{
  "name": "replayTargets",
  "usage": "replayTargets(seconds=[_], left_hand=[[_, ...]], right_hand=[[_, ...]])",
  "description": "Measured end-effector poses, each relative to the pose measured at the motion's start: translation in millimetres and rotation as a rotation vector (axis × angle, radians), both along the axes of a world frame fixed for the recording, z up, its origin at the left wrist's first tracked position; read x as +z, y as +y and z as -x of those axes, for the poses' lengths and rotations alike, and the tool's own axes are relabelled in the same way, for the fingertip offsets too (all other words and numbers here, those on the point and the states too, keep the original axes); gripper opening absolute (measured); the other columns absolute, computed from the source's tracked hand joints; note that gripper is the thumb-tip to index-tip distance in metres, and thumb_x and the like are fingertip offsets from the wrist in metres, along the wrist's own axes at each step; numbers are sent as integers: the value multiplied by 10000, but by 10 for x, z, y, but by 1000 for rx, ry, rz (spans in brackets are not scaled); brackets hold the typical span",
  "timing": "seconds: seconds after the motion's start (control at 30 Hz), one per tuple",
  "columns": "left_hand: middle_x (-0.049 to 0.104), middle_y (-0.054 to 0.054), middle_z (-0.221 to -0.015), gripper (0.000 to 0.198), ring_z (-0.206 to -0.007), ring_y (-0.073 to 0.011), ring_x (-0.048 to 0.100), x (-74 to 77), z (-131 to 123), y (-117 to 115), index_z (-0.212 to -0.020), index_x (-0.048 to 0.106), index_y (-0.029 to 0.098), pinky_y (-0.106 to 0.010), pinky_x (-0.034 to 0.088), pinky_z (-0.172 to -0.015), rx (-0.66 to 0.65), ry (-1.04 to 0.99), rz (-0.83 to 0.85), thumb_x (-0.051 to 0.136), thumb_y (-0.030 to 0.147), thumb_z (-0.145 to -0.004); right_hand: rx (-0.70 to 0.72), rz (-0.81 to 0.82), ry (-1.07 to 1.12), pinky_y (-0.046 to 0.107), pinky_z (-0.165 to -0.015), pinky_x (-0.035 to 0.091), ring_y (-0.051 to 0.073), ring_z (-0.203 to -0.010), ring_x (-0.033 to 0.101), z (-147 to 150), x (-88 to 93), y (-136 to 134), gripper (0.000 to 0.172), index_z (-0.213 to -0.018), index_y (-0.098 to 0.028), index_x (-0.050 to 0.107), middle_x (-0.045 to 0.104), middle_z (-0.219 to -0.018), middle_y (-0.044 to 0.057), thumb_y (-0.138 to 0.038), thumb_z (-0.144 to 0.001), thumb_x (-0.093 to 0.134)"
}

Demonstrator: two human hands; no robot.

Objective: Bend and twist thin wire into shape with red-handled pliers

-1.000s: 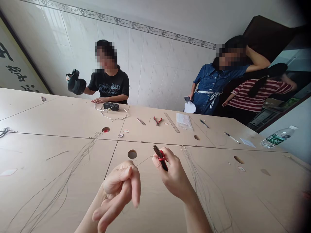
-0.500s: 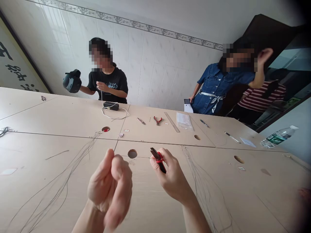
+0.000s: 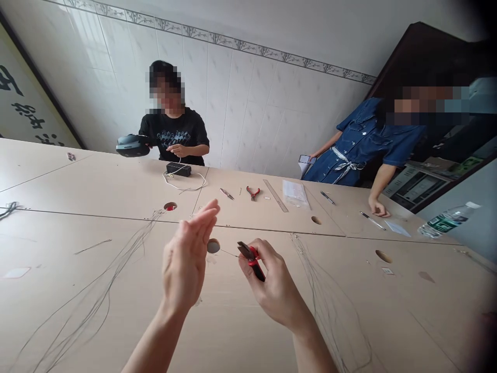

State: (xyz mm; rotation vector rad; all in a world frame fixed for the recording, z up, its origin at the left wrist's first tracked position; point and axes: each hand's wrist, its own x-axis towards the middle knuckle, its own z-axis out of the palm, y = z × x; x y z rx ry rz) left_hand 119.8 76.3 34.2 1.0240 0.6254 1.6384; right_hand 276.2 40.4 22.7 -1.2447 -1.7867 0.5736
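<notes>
Above the pale table (image 3: 116,181), grips a small red-handled cutter (image 3: 251,260) tight in the right hand (image 3: 272,290), with a short thin wire (image 3: 229,253) poking out of the tip toward the left. Holds the left hand (image 3: 186,259) up flat and open, fingers straight, with nothing in it, just beside the free end of the wire and in front of a round hole (image 3: 213,245) in the table. Could well lose the wire if the squeeze goes slack: might drop into that hole, or land among the loose wire bundles (image 3: 116,269) and be hard to find. Could also poke the open palm, being so close to the sharp end. Can make out big dark characters on a sign (image 3: 19,114) at the left wall, but cut off at the edge, so cannot read them. Cannot read the label on the water bottle (image 3: 446,221) at the far right either: too small. Same for the pale print on the black shirt (image 3: 174,137) of the person across the table: too blurry to tell.
</notes>
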Motion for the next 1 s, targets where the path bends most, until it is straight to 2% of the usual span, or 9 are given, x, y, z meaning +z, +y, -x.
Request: replayTargets(seconds=[0.17, 0.3, 0.4, 0.5, 0.63, 0.77, 1.0], left_hand=[[638, -71, -1296, 415, -1231, -235, 552, -120, -37, 7, -1056, 709, 204, -357, 432, -1049, -43, 522, -13, 404, 475, -980], [713, -53, -1008, 427, -916, -179, 635, -125, -17, 6, -1086, 666, 206, -312, 479, -881, -183, 788, 7, 357, 485, -989], [649, -20, -779, 461, -734, -150, 567, -94, 3, -10, -892, 654, 200, -279, 452, -738, -222, 913, -21, 308, 484, -998], [531, 11, -642, 463, -603, -124, 466, -70, 11, -26, -733, 567, 191, -250, 385, -587, -227, 962, 2, 311, 479, -991], [434, 49, -571, 358, -509, -98, 318, -48, 11, -42, -715, 520, 191, -230, 285, -484, -249, 909, 106, 376, 405, -963], [398, 64, -541, 255, -507, -90, 309, -55, 36, -39, -733, 550, 189, -222, 268, -485, -279, 825, 150, 404, 280, -922], [463, 61, -573, 153, -532, -83, 352, -75, 78, 5, -756, 553, 182, -223, 277, -503, -353, 792, 101, 513, 261, -880]], right_hand=[[-2, -21, 22, 278, -689, 405, 163, -762, 492, -18, 4, -5, 125, -837, -220, 453, 510, -805, 1, -112, -881, 498], [-6, -45, 16, 295, -726, 410, 171, -791, 498, -43, -4, 11, 114, -844, -219, 453, 517, -828, 10, -123, -893, 490], [-3, -48, -1, 293, -730, 408, 172, -801, 502, -51, -11, 18, 127, -860, -218, 467, 523, -835, 10, -95, -881, 490], [-15, -53, -26, 286, -712, 399, 168, -781, 493, -53, -14, 12, 153, -845, -219, 462, 514, -816, 3, -71, -865, 493], [-12, -65, -37, 278, -696, 390, 168, -776, 485, -49, 0, 4, 173, -831, -222, 437, 499, -800, -3, -64, -857, 502], [14, -57, -38, 274, -692, 386, 167, -780, 484, -45, 12, 13, 190, -816, -223, 426, 500, -797, -4, -55, -854, 505], [39, -10, 1, 265, -680, 381, 158, -773, 478, -55, -3, 13, 148, -833, -224, 447, 501, -807, -7, -100, -887, 507]])
